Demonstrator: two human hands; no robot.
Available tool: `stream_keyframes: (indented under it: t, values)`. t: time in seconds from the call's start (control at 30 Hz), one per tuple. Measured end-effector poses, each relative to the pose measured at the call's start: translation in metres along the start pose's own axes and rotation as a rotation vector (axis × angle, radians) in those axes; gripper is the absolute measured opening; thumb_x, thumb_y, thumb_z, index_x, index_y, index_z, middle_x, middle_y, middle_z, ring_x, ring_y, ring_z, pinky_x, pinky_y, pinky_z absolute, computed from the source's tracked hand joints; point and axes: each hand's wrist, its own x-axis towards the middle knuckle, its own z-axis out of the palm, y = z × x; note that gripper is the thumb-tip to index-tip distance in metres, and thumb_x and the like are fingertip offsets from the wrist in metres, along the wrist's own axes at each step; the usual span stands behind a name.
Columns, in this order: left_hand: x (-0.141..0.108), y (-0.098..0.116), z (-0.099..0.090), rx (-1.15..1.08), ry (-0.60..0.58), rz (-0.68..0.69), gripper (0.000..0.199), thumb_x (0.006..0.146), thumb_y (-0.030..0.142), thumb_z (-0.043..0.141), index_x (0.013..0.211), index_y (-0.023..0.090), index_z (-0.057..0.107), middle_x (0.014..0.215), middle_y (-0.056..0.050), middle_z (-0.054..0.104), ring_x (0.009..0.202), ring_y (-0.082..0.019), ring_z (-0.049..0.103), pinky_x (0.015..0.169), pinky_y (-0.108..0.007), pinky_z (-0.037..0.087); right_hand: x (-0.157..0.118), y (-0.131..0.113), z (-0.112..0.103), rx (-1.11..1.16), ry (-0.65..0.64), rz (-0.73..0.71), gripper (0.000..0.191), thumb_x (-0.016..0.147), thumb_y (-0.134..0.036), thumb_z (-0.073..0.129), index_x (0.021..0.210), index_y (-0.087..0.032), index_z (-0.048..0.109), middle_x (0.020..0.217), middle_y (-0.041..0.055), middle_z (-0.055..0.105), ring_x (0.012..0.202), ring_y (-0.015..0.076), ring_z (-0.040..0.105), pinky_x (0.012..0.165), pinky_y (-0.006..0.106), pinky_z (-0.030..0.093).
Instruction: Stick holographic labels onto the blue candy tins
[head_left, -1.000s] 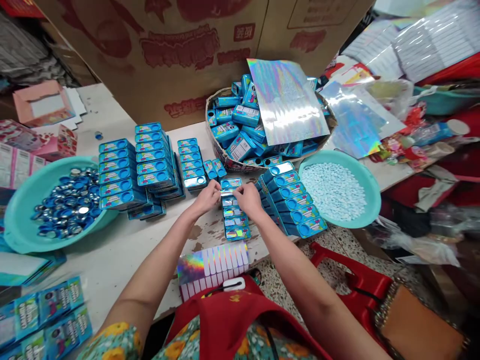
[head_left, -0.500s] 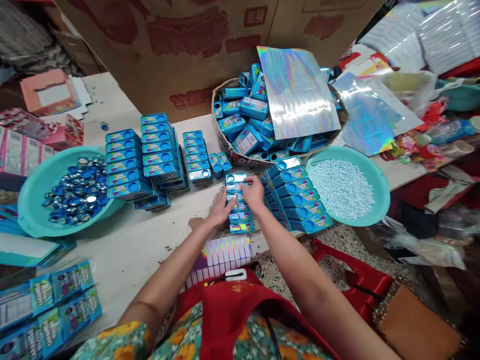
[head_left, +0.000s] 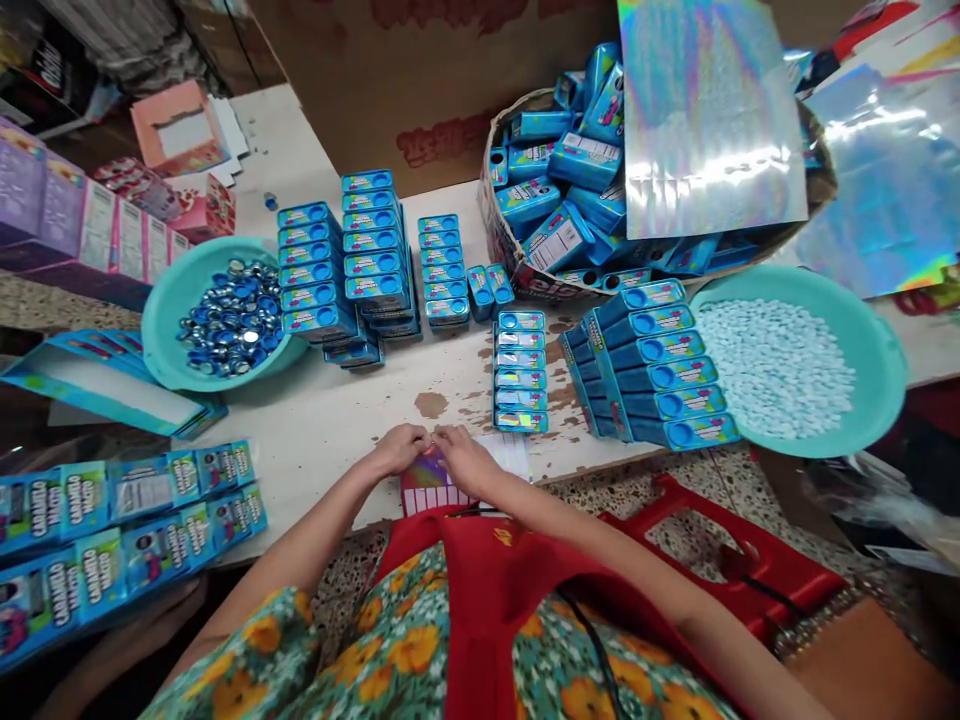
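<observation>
Near the table's front edge, my left hand (head_left: 401, 447) and my right hand (head_left: 459, 455) meet at the top edge of a shiny sticker sheet (head_left: 435, 493). The fingers of both hands are bent and pinched at that edge; the fingertips are too small to make out fully. A paler sheet (head_left: 510, 455) lies partly under my right hand. Beyond it stands a row of small blue tins (head_left: 521, 380) with shiny strips on them, touched by neither hand.
Left are stacked blue tins (head_left: 375, 240) and a teal basin of metallic caps (head_left: 161, 350). Right are more stacked tins (head_left: 679, 375) and a teal basin of pale pellets (head_left: 881, 370). Behind, a holographic sheet (head_left: 705, 120) lies on a basket of tins (head_left: 510, 235).
Both hands have left the middle row of tins and moved toward me onto the sticker sheet. The view has shifted, and the tins stand uncovered.
</observation>
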Motion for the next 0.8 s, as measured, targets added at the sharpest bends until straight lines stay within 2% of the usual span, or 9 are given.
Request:
stream_keyframes:
  t: [0.13,0.27,0.37,0.43,0.5,0.57,0.63,0.73,0.8]
  values:
    - [0.005,-0.005,0.003,-0.094,0.039,-0.023,0.021,0.069,0.027,0.043,0.064,0.015,0.060,0.060,0.000,0.054,0.060,-0.013,0.044,0.057,-0.023,0.031,-0.012,0.007,0.007,0.002,-0.072,-0.046,0.051,0.080,-0.005,0.045,0.131,-0.014,0.043,0.143,0.0142,0.036,0.130,0.0224,0.034,0.104,0.040,0.033]
    - [0.008,-0.011,0.008,-0.135,0.078,-0.045,0.020,0.068,0.027,0.046,0.065,0.015,0.061,0.060,0.000,0.056,0.060,-0.013,0.046,0.056,-0.023,0.032,-0.018,0.006,0.000,-0.036,-0.070,-0.059,0.034,0.076,-0.011,0.058,0.109,-0.015,0.058,0.143,0.0128,0.036,0.131,0.0255,0.033,0.102,0.041,0.034]
    - [0.010,-0.011,0.008,-0.082,0.060,-0.047,0.020,0.070,0.026,0.046,0.067,0.015,0.063,0.062,-0.001,0.058,0.061,-0.014,0.049,0.058,-0.024,0.035,-0.014,0.002,-0.010,-0.081,-0.038,0.006,0.016,0.078,-0.016,0.061,0.094,-0.016,0.061,0.118,0.0134,0.058,0.112,0.0249,0.050,0.088,0.037,0.043]
    - [0.009,-0.006,0.004,-0.017,0.093,-0.062,0.021,0.073,0.027,0.047,0.070,0.016,0.064,0.065,-0.002,0.060,0.066,-0.016,0.053,0.063,-0.025,0.039,-0.012,-0.001,-0.021,-0.090,0.015,0.064,0.009,0.082,-0.020,0.058,0.090,-0.017,0.061,0.097,0.0099,0.065,0.095,0.0221,0.057,0.079,0.032,0.044]
    - [0.005,0.004,-0.004,-0.034,0.205,-0.025,0.025,0.078,0.032,0.047,0.084,0.018,0.066,0.081,-0.005,0.065,0.080,-0.019,0.056,0.071,-0.027,0.041,-0.013,-0.003,-0.035,-0.058,0.085,0.114,0.005,0.083,-0.023,0.057,0.086,-0.019,0.060,0.087,0.0062,0.065,0.085,0.0194,0.058,0.072,0.028,0.042]
    - [-0.001,0.018,-0.012,-0.193,0.252,0.095,0.035,0.080,0.038,0.048,0.107,0.020,0.061,0.105,-0.007,0.064,0.096,-0.021,0.056,0.079,-0.029,0.043,-0.016,-0.004,-0.053,0.014,0.142,0.149,0.004,0.083,-0.023,0.058,0.081,-0.019,0.059,0.081,0.0031,0.065,0.078,0.0167,0.058,0.068,0.025,0.039]
    - [-0.005,0.033,-0.017,-0.372,0.119,0.202,0.041,0.079,0.041,0.053,0.114,0.020,0.057,0.112,-0.008,0.061,0.100,-0.020,0.056,0.080,-0.028,0.044,-0.020,-0.003,-0.069,0.089,0.182,0.166,0.005,0.082,-0.022,0.058,0.078,-0.019,0.058,0.078,0.0010,0.064,0.073,0.0149,0.058,0.065,0.024,0.037]
    - [-0.002,0.053,-0.021,-0.478,-0.088,0.160,0.031,0.078,0.043,0.053,0.091,0.016,0.061,0.077,-0.003,0.065,0.072,-0.016,0.059,0.064,-0.025,0.044,-0.023,0.004,-0.089,0.160,0.257,0.233,0.006,0.082,-0.022,0.057,0.077,-0.019,0.058,0.074,-0.0002,0.064,0.069,0.0137,0.057,0.062,0.022,0.036]
    - [0.010,0.066,-0.026,-0.491,-0.085,0.122,0.030,0.082,0.043,0.047,0.083,0.016,0.059,0.061,0.000,0.058,0.058,-0.012,0.053,0.055,-0.023,0.041,-0.020,0.014,-0.101,0.179,0.339,0.304,0.007,0.083,-0.024,0.056,0.078,-0.019,0.059,0.072,-0.0003,0.063,0.067,0.0136,0.057,0.061,0.022,0.037]
